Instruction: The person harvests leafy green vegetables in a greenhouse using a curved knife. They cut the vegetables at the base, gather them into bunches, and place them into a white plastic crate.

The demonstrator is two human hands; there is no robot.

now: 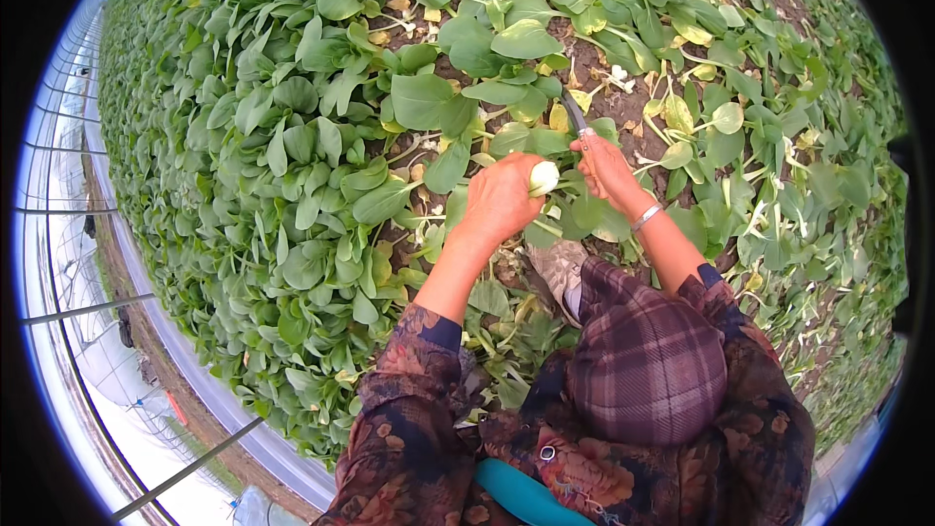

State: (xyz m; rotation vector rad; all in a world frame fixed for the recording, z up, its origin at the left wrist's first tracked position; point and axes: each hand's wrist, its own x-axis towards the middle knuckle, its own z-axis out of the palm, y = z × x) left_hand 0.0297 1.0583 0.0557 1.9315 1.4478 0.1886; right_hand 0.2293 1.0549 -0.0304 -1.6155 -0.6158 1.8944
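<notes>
My left hand (504,193) is closed around a leafy green plant, its pale cut base (543,179) pointing up and to the right past the fingers. The plant's leaves below the fist are partly hidden by the hand. Close by on the right, my right hand (605,169) grips the handle of a knife (574,111) with a dark, narrow blade directed away from me. The blade lies over yellowed leaves and soil and does not touch the held plant. A metal bangle circles the right wrist.
Dense leafy greens (299,139) grow on the left. Loose green and yellow leaves (678,115) lie on brown soil (628,106) ahead and to the right. My shoe (559,270) is below the hands. A greenhouse wall with metal bars (88,309) curves along the far left.
</notes>
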